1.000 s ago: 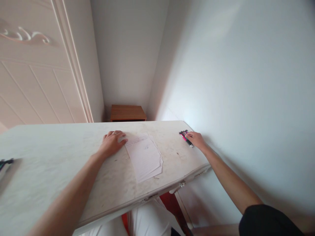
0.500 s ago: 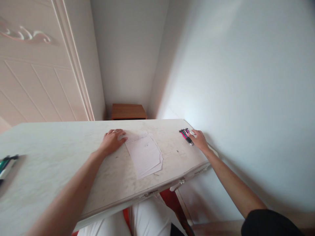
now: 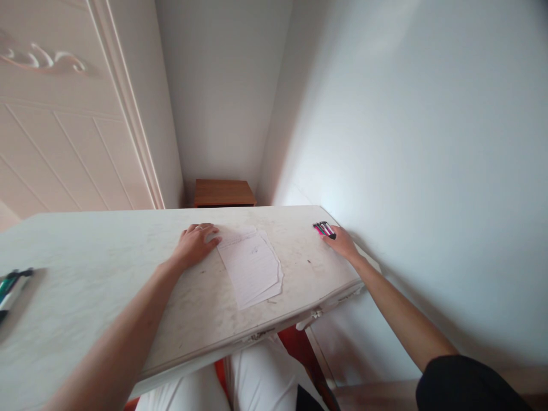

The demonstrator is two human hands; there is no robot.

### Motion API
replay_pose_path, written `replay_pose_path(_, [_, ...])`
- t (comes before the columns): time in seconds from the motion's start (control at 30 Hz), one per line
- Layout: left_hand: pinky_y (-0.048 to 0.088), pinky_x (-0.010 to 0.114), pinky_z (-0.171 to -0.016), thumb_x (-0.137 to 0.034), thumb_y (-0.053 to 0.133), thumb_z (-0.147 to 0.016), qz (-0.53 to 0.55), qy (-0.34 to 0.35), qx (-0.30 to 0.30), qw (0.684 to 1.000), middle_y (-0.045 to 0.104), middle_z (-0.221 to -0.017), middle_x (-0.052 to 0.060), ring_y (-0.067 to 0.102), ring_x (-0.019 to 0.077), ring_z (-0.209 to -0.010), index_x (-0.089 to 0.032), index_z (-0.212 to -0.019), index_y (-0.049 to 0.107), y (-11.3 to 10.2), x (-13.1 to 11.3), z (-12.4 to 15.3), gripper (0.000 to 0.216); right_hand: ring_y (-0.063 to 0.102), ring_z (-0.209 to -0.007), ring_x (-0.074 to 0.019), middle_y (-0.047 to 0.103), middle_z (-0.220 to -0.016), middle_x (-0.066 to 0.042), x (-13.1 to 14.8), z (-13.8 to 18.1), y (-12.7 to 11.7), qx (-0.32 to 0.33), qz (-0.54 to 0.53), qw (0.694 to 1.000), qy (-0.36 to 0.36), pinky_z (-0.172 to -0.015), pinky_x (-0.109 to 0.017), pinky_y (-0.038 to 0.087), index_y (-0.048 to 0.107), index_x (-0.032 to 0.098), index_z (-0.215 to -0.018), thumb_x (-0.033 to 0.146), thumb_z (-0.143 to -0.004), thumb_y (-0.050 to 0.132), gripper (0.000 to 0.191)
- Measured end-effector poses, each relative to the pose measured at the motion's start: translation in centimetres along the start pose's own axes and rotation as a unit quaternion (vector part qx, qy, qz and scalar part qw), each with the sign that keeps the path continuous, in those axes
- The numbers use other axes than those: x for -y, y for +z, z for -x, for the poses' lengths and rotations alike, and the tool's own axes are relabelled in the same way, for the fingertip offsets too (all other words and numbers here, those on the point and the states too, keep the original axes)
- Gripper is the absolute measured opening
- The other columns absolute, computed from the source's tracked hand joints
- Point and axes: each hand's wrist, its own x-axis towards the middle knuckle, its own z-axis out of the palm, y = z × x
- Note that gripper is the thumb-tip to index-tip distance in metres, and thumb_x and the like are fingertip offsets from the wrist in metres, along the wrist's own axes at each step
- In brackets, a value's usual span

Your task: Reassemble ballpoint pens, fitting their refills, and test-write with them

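Observation:
My left hand (image 3: 197,244) rests palm down on the table, fingers stretched and spread, with its fingertips at the upper left corner of the paper sheets (image 3: 250,271). The sheets are lined, lie in a loose stack and carry handwriting near the top. At the table's right end, my right hand (image 3: 342,244) is wrapped round a bunch of pens (image 3: 325,229). Their upper ends stick out beyond the fingers, in pink, green, white and black; the lower ends are hidden in the hand.
More pens (image 3: 12,288) lie on the white table (image 3: 107,245) at the far left, cut by the picture's edge. A wall (image 3: 406,171) runs close along the right side. Behind the table stands a brown wooden cabinet (image 3: 225,192). A carved pale panel (image 3: 64,142) rises at the left.
My right hand has slid down and closed round the lower part of the pens, which are now bunched tighter. The left hand and the sheets have stayed put.

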Motion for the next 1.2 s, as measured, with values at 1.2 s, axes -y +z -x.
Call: replay_pose_path(1.2, [0.044,0.035,-0.098,-0.035,0.05,-0.091,0.135,0.005,-0.057,0.989,0.072,-0.112,0.005,0.062,0.023,-0.106,-0.022,-0.098,0.073,0.6,1.3,-0.2,0.027,0.059,-0.113,-0.025,0.064,-0.117,-0.011,21.6,0.6,5.5,0.066,-0.268,0.902,-0.331,-0.103,-0.042,0.044,0.069,0.021,-0.104,0.035,-0.086,0.057,0.026])
